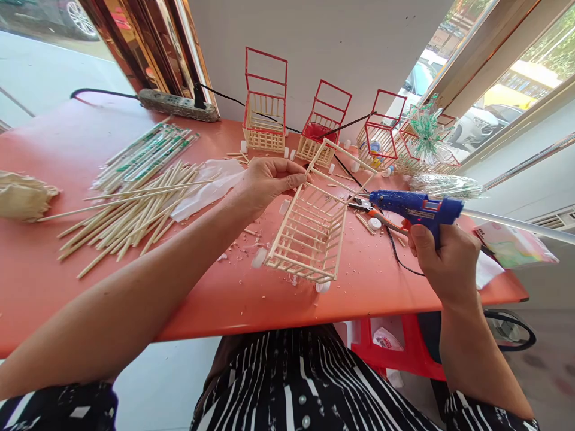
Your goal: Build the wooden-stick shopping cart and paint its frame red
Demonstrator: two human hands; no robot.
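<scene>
Head view looks down on a wide orange-red surface [67, 281], and largest among the things being worked is the pale open-lattice basket of thin wooden sticks [309, 230], which lies tipped on its side near the front edge, between the two hands, with small white plastic caps at its lower corners touching the surface. It looks very light and springy rather than stiff: each slat is slender and held only by glue dots, so a squeeze across the slatted walls would likely crack a joint; the thicker corner posts and top rim seem the safer places to grip. The left hand [265, 182] does about that, pinching one upright stick at the basket's upper end between thumb and fingertips, the other fingers curled loosely. The right hand [442, 257] is wrapped closed around the grip of a blue plastic hot-glue gun [415, 206], its nozzle pointing left toward the frame's upper rim and close to it; I cannot tell whether it touches. A clear glue rod juts out behind the gun, and a black cord trails under it. Loose bamboo chopsticks [130, 209] lie heaped to the left, well apart.
</scene>
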